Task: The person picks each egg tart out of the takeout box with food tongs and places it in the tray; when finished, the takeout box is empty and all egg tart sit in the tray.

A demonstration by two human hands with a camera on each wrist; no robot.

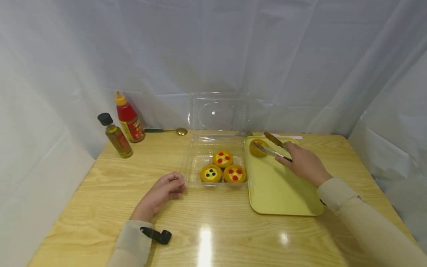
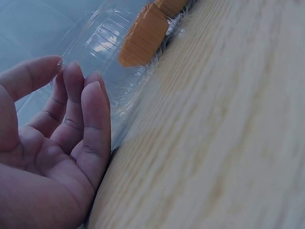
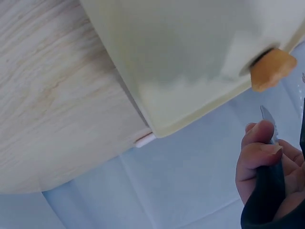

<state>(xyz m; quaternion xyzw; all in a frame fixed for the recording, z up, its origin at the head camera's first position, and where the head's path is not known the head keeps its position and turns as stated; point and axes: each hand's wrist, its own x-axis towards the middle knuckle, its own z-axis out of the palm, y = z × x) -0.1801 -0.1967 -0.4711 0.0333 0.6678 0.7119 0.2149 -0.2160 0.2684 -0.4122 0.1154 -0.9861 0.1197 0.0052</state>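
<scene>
My right hand [image 1: 305,163] grips a pair of tongs [image 1: 271,151] with dark handles. Their arms stand apart, and one metal tip overlaps an egg tart [image 1: 255,151] at the far left corner of the yellow tray [image 1: 283,196]. In the right wrist view the tart [image 3: 271,69] shows side-on by the tray edge; whether the tongs touch it I cannot tell. My left hand [image 1: 165,191] pinches the front left rim of a clear plastic container [image 1: 197,157] between thumb and fingers. Inside sit two tarts with red dots [image 1: 222,158] and one blue-dotted tart [image 1: 211,173].
The container's clear lid [image 1: 218,113] stands raised at the back. A red sauce bottle [image 1: 130,120] and an oil bottle [image 1: 117,139] stand at the left. Along the back edge lie a spoon [image 1: 181,131], a fork [image 1: 245,134] and a pink-handled utensil [image 1: 293,137]; white sheeting hangs behind.
</scene>
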